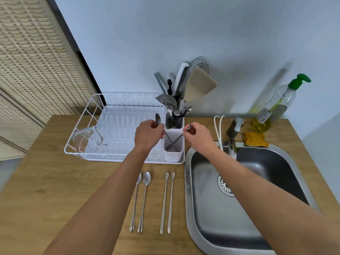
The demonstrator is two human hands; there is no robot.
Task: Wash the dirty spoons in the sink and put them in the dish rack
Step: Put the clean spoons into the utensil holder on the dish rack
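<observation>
Left hand [149,134]: fingers curled round a spoon [162,128], bowl up-left, handle slanting down-right into the white cutlery caddy [173,153] on the dish rack [81,124]. Right hand [197,135]: pinches a second spoon [179,138], handle slanting down-left into the caddy, crossing the first; bowl mostly hidden by fingers. Four long spoons [144,201] lie on the counter [55,181], bowls away, handles toward the viewer.

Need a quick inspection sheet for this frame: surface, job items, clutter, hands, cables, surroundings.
Surface: wooden countertop with inset steel sink.
Job's things: four spoons lie on the counter; white dish rack with cutlery caddy.
Clutter: glass measuring cup in rack, utensils in rear caddy, sponge, soap bottle.
Hands: left hand and right hand each hold a spoon, handles down in the caddy.
Cables: white cord by the faucet.
Surroundings: pale wall, woven panel at left.
</observation>
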